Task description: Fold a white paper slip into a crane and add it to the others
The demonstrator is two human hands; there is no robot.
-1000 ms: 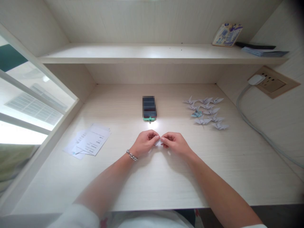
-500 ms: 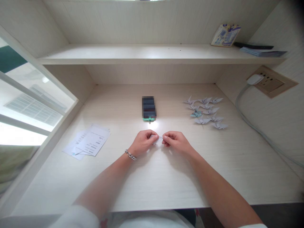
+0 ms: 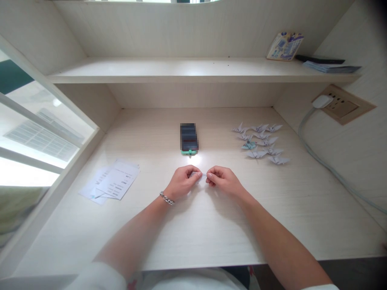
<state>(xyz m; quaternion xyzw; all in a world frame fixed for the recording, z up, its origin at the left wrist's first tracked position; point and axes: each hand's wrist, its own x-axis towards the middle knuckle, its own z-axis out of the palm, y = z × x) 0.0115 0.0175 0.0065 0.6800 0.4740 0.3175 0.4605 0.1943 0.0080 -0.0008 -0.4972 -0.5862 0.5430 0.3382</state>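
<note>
At the middle of the worktop, just above its surface, a small folded paper is caught between my two hands. The left hand has thumb and forefinger closed on the paper's left end, and the right hand pinches the right end the same way, with the other fingers curled under. Only a sliver of white shows between the fingertips, so I cannot tell the shape of the fold.

As I judge it, the crease in hand wants a firm, even pinch from both sides, with the edges lined up before any pressure goes on. The piece is small enough that a slip would skew it, so I would brace the wrists low on the worktop.

A bracelet sits on the left wrist. Just beyond the hands lies a phone. Off to the right, well apart, is a cluster of paper cranes, and to the left lie some printed slips. A cable runs from the wall socket on the right.
</note>
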